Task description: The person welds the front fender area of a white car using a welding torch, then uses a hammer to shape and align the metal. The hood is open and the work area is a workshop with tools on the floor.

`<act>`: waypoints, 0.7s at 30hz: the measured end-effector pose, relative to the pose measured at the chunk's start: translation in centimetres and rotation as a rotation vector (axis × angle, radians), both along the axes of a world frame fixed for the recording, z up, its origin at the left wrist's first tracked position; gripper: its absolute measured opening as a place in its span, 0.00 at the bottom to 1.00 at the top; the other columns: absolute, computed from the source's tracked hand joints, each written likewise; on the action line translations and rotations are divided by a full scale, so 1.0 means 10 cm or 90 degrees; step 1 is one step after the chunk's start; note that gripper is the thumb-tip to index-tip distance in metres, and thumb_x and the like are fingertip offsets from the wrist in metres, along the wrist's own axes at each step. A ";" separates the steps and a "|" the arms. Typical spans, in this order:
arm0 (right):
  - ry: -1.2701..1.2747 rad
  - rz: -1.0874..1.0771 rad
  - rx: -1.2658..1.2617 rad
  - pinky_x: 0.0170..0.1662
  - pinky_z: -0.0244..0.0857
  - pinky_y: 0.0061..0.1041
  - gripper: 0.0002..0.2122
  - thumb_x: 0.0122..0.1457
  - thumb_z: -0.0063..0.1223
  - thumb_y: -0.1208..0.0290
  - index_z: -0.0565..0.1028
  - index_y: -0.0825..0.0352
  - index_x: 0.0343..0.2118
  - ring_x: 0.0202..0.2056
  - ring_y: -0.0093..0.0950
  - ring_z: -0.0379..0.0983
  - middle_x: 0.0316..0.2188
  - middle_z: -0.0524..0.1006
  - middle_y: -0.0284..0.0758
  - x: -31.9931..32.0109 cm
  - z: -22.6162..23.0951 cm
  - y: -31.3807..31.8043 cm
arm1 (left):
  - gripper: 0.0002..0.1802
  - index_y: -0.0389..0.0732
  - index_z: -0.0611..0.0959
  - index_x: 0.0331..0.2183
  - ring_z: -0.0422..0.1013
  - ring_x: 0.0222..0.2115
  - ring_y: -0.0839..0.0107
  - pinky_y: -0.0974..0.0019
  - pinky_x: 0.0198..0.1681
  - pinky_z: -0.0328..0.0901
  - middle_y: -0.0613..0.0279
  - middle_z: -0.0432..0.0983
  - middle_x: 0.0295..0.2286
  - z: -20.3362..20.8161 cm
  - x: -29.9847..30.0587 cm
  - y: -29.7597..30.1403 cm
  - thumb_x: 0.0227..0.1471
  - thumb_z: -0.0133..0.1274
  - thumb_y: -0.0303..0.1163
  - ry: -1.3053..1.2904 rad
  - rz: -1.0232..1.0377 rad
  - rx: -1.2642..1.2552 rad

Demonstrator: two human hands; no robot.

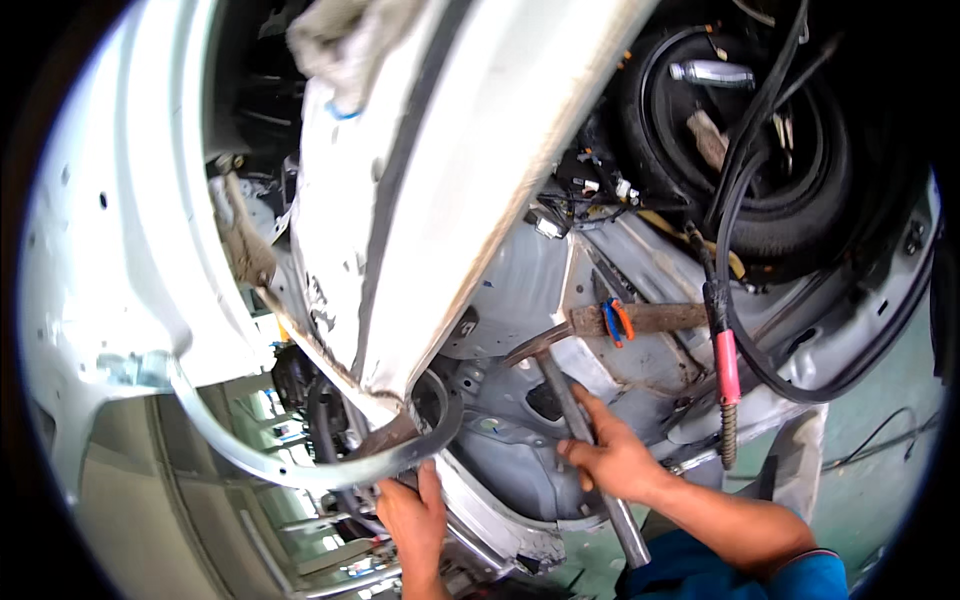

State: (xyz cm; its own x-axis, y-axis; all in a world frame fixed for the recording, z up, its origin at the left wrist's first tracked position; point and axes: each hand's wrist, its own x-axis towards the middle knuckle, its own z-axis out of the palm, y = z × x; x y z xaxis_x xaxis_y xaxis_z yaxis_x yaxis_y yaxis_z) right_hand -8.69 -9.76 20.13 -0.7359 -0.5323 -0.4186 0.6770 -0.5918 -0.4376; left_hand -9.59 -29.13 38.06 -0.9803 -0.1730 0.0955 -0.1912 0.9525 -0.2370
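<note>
My right hand [612, 450] is closed round the metal handle of a hammer [566, 392], whose slim curved head lies over the grey inner body panel [500, 450] of a car. Just beyond the head is a brown wooden piece [660, 318] with orange-and-blue pliers [615, 322] against it. Lower left, my left hand [412, 515] has its fingers bent at the curved pale metal edge [330, 473] of the bodywork. A rusty brown piece [385, 437] shows behind that edge; what the left fingers grip is partly hidden.
A large white panel [500, 130] slants across the middle, with a cloth [345, 45] on top. Far right, a black wheel [640, 100] has a silver bottle [715, 73] on it. A black cable [740, 330] with a pink sleeve [727, 370] hangs beside my right arm.
</note>
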 end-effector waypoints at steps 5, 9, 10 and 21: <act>-0.114 -0.041 0.149 0.20 0.61 0.23 0.38 0.55 0.59 0.77 0.52 0.77 0.66 0.18 0.23 0.68 0.27 0.75 0.37 0.10 -0.26 0.00 | 0.27 0.25 0.74 0.39 0.72 0.34 0.32 0.43 0.38 0.66 0.30 0.77 0.33 0.10 -0.01 -0.13 0.54 0.60 0.42 -0.004 0.033 0.049; -0.124 -0.016 0.275 0.22 0.63 0.27 0.20 0.53 0.58 0.76 0.67 0.75 0.48 0.19 0.25 0.69 0.28 0.75 0.38 0.12 -0.59 -0.03 | 0.19 0.30 0.75 0.41 0.74 0.26 0.50 0.50 0.32 0.67 0.44 0.77 0.28 0.10 0.10 -0.61 0.52 0.61 0.32 0.079 -0.072 0.252; -0.121 -0.009 0.316 0.21 0.63 0.28 0.19 0.53 0.59 0.76 0.67 0.75 0.47 0.19 0.25 0.70 0.27 0.75 0.38 0.12 -0.74 -0.05 | 0.17 0.32 0.75 0.41 0.73 0.22 0.58 0.54 0.27 0.66 0.50 0.76 0.26 0.18 0.14 -0.57 0.53 0.60 0.32 0.061 0.013 0.378; 0.017 -0.028 0.229 0.27 0.68 0.28 0.14 0.52 0.61 0.75 0.74 0.78 0.38 0.26 0.28 0.75 0.27 0.78 0.39 -0.93 -2.10 -0.36 | 0.13 0.37 0.74 0.39 0.66 0.15 0.76 0.71 0.18 0.63 0.65 0.70 0.19 0.31 1.55 -0.78 0.54 0.57 0.30 0.095 0.244 0.923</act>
